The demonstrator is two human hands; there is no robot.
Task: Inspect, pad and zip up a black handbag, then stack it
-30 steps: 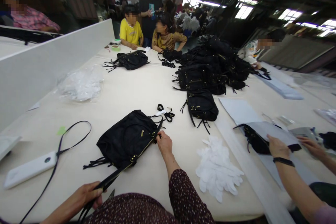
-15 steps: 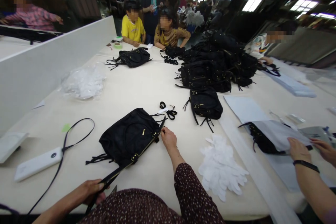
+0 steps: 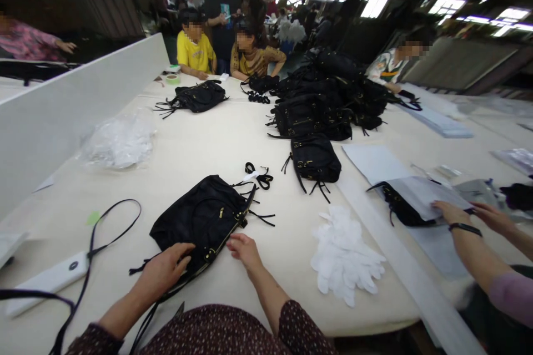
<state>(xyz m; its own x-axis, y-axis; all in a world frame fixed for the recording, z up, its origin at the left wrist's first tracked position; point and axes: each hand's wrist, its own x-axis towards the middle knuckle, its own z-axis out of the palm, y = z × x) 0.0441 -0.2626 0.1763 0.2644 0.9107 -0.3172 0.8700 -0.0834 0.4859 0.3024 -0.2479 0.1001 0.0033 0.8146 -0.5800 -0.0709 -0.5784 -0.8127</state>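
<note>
A black handbag point(image 3: 200, 216) with gold fittings lies flat on the cream table point(image 3: 216, 144) in front of me. My left hand point(image 3: 164, 269) rests on the bag's near corner, fingers curled over the fabric and its strap. My right hand point(image 3: 245, 248) lies just right of the bag's lower edge, fingers loosely bent and touching the table beside the bag's edge. A thin black strap point(image 3: 97, 238) loops away to the left.
A white pile of paper shapes point(image 3: 343, 255) lies to my right. A small black bag point(image 3: 314, 160) and a heap of black bags point(image 3: 328, 100) sit farther back. A co-worker's hands point(image 3: 458, 213) handle a paper-wrapped bag at right. A white flat device point(image 3: 45, 280) lies left. Several people sit at the far end.
My left hand let go of the strap near the table edge and moved up onto the bag. My right hand slid from the bag's top corner down to its lower edge.
</note>
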